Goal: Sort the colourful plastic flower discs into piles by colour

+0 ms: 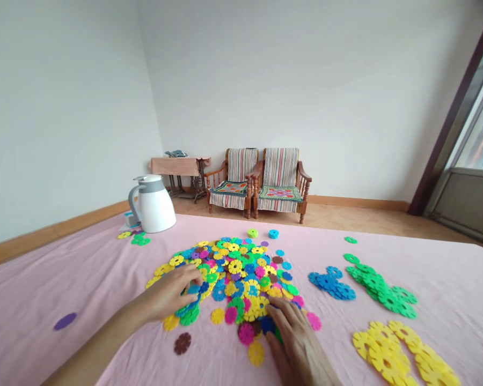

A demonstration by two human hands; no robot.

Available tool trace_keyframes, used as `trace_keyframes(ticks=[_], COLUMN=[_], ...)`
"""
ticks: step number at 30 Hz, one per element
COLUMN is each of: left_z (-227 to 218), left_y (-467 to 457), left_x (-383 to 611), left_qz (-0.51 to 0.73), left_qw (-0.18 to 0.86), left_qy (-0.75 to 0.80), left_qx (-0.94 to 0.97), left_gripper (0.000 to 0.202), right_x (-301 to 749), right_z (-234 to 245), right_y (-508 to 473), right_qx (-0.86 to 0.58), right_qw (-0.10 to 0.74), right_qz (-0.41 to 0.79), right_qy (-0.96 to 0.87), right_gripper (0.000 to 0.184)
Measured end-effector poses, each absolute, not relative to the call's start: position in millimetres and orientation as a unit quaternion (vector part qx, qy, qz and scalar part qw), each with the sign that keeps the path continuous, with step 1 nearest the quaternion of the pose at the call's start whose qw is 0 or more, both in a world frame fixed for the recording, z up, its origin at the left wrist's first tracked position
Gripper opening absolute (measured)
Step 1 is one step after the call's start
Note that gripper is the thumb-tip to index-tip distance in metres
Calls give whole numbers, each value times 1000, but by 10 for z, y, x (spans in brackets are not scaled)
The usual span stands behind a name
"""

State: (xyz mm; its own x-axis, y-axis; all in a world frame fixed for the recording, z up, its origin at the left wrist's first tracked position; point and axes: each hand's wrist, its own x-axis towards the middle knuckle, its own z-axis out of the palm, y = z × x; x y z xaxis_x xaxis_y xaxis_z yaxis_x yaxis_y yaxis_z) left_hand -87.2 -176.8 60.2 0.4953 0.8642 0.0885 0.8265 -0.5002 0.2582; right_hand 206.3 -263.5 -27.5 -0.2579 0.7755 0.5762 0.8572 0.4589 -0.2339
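A big mixed heap of coloured plastic snowflake discs [235, 273] lies on the pink tablecloth [84, 279]. My left hand [171, 295] rests on the heap's left edge, fingers curled and pinching a blue disc [193, 289]. At the heap's near edge my right hand [295, 338] lies flat, fingers stretched over blue and green discs. Sorted to the right are a blue pile [333, 283], a green pile [380, 289] and a yellow pile [402, 354].
A white jug [153, 202] stands at the table's far left with a few green and yellow discs [137, 238] beside it. Loose purple [65, 321] and brown [182, 343] discs lie near my left arm. Two wooden armchairs [260, 182] stand by the far wall.
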Motion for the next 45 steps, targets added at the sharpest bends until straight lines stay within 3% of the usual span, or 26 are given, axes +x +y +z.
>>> trace_keyframes(ticks=[7, 15, 18, 20, 26, 35, 45], left_z=[409, 430, 460, 453, 256, 185, 411], left_y=[-1783, -1694, -1415, -1192, -944, -1423, -1725], left_x=[-900, -578, -729, -887, -1003, -316, -95], left_qz=[131, 198, 232, 163, 95, 120, 119], left_qw=[111, 155, 81, 9, 6, -30, 84], left_qy=[521, 450, 516, 615, 682, 556, 435], left_qx=[836, 857, 821, 771, 725, 822, 889], left_gripper=[21, 28, 31, 36, 50, 49, 42], right_x=[2047, 2044, 2046, 2046, 2038, 2042, 2032], right_z=[-171, -132, -122, -126, -139, -151, -76], right_y=[-2679, -2699, -2705, -2703, -2689, -2687, -2710], right_qx=[-525, -528, -527, -527, -528, -526, -547], right_qw=[321, 321, 323, 322, 318, 331, 332], right_qz=[-52, -44, -44, -44, -46, -42, -1], right_qy=[-787, -785, -785, -785, -786, -783, -768], right_gripper=[35, 34, 34, 34, 34, 34, 21])
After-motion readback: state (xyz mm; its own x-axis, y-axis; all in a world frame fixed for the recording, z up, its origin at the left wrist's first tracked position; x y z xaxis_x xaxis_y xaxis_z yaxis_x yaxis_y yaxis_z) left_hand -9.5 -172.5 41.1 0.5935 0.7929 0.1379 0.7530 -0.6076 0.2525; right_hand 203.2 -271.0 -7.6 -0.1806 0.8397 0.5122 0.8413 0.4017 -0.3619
